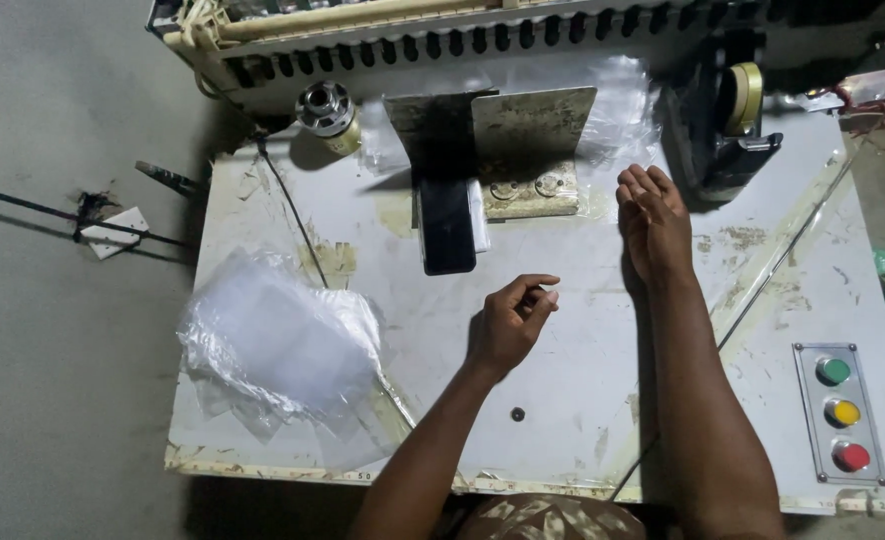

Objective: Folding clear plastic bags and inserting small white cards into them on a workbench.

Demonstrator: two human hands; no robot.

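Across the middle of the view lies a worn white surface [583, 330], stained and scuffed, with a slotted machine housing [483, 35] along its far edge. On the surface's left side sits a loose heap of clear plastic bags [278, 345], the biggest thing on it. Behind the centre stands a bent metal bracket [518, 150] with more clear film behind it, and a black tape dispenser [728, 130] holding a yellowish roll rests at the far right. A dark phone-like slab [448, 225] lies just in front of the bracket. Near the right edge is a panel with green, yellow and red buttons [841, 412]. The right hand [653, 220] lies flat, fingers together and stretched out, palm down beside the bracket, holding nothing. The left hand [511, 322] hovers mid-surface with fingers curled inward, thumb meeting fingertips; whether it pinches anything cannot be told. A small metal spool [326, 108] stands at the far left.
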